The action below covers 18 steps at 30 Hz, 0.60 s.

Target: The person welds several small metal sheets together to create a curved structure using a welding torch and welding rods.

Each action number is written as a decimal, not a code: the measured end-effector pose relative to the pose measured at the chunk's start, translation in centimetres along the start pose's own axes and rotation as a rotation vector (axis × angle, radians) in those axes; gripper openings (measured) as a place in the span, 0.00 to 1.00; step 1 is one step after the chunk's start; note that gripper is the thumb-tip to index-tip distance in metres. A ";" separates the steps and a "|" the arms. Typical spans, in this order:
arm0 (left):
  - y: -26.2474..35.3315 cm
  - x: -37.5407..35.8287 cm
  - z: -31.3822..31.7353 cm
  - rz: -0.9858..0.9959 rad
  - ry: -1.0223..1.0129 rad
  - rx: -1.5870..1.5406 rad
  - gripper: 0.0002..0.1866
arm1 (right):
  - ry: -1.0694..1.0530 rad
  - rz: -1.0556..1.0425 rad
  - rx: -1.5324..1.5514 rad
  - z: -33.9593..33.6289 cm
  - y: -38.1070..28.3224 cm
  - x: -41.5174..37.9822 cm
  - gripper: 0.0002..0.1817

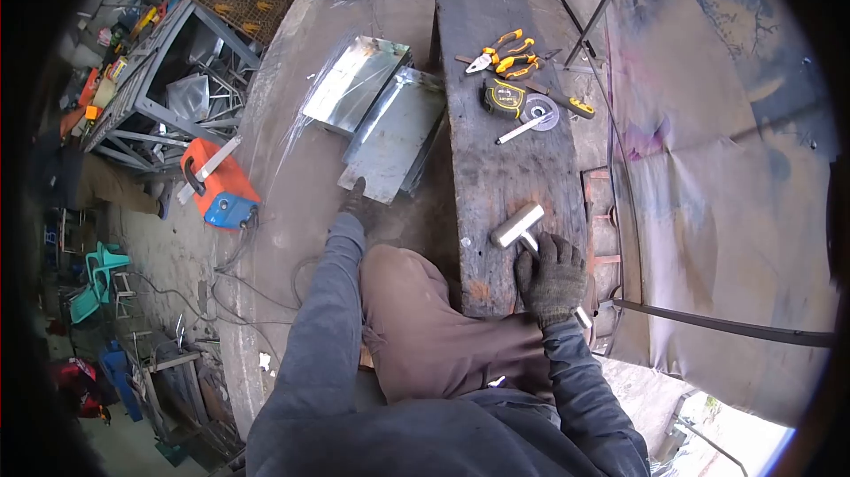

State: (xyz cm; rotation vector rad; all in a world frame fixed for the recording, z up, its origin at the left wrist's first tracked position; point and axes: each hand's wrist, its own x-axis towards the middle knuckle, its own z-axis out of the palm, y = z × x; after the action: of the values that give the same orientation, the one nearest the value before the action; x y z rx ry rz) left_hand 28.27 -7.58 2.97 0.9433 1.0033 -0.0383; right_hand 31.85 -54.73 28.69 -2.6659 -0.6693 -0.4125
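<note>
My left hand (pixel 354 202), in a dark glove, is at the near edge of a bent sheet-metal piece (pixel 395 136). One digit lies on top of the metal; the other fingers are hidden, seemingly under the edge. A second shiny sheet-metal piece (pixel 356 80) lies beside it, farther to the left. On the near end of the dark wooden bench (pixel 496 167), my gloved right hand (pixel 555 280) is closed over the handle of a hammer (pixel 518 226). The hammer's silver head points away from me, and the handle's end shows past my wrist.
Farther up the bench lie pliers (pixel 505 57), a tape measure (pixel 503 98), a disc (pixel 540 111), a white marker (pixel 523 128) and a yellow-black knife (pixel 580 105). An orange-blue machine (pixel 218 183) with cables stands left. A metal frame (pixel 168 88) holds scrap. A tarp (pixel 726 211) hangs right.
</note>
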 end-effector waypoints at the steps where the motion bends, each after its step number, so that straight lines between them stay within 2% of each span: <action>1: 0.7 0.1 0.8 -0.003 -0.006 0.010 0.40 | -0.002 -0.009 0.002 -0.1 0.0 0.2 0.22; 4: 2.7 -0.5 2.8 -0.066 -0.006 -0.001 0.36 | 0.003 0.010 0.013 0.4 0.3 0.0 0.23; 6: 4.9 0.5 3.1 0.192 0.154 0.379 0.32 | -0.005 0.022 0.026 0.5 0.4 0.0 0.22; 8: 8.4 -4.6 8.3 0.384 0.198 -0.203 0.28 | 0.005 0.019 0.029 0.4 0.2 -0.1 0.22; 9: 10.0 -6.9 9.3 0.387 0.202 -0.199 0.28 | -0.003 0.022 0.029 0.2 0.1 -0.1 0.22; 11: 13.0 -10.9 10.7 0.708 0.122 -0.273 0.26 | -0.006 0.012 0.025 0.1 0.2 -0.2 0.22; 12: 14.1 -13.1 10.8 0.719 0.118 -0.265 0.26 | -0.008 0.004 0.014 0.0 0.2 -0.2 0.23; 14: 14.8 -17.2 10.0 0.751 0.275 -0.271 0.26 | 0.021 0.014 0.039 0.1 0.4 -0.2 0.22; 16: 15.0 -19.3 6.7 0.847 0.037 -0.415 0.28 | -0.010 0.031 0.039 0.3 0.7 -0.5 0.21; 18: 15.4 -24.4 5.1 0.837 0.010 -0.377 0.29 | -0.024 0.037 0.049 0.1 0.9 -0.7 0.21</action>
State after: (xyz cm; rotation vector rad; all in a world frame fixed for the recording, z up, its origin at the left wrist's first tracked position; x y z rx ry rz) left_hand 24.58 -10.67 31.88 0.9449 0.5320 0.8276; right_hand 31.73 -55.72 28.08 -2.6365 -0.6288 -0.3497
